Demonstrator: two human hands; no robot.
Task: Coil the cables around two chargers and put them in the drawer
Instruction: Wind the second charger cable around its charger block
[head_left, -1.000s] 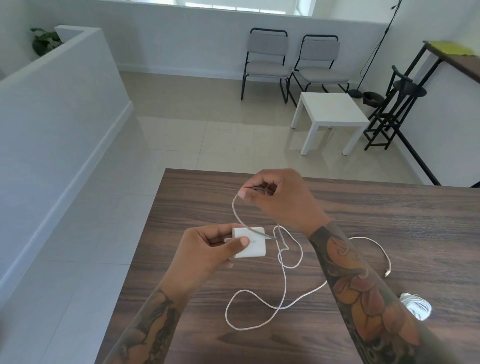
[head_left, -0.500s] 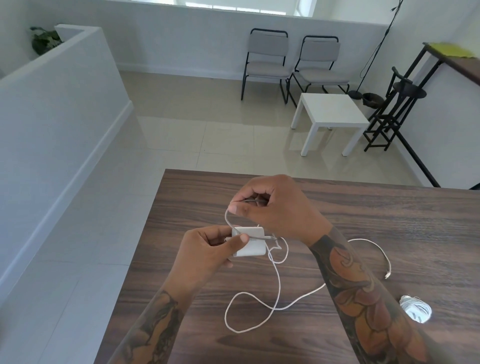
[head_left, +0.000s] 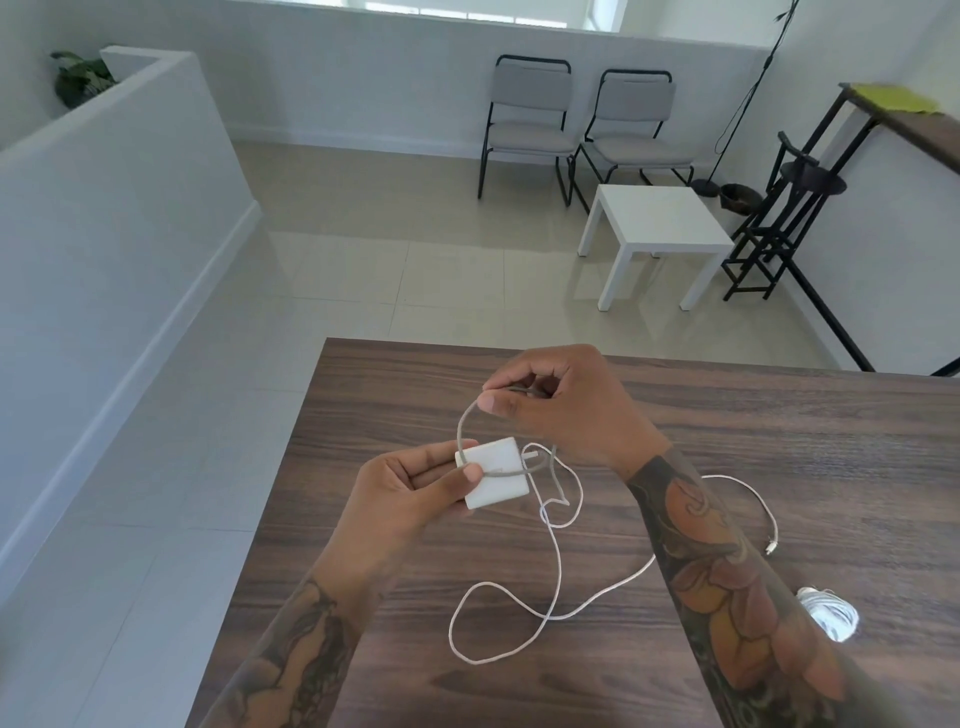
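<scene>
Honestly just starting: left hand (head_left: 415, 488) grips the square white charger brick (head_left: 498, 475), right hand (head_left: 561, 400) pinches its thin white cable (head_left: 556, 566), roughly one wrap on, most lying loose on the dark wooden table (head_left: 779, 415).

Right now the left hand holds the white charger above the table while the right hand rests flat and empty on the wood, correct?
Not quite. In the head view the left hand does hold the white charger, but the right hand is raised, pinching the cable.
</scene>
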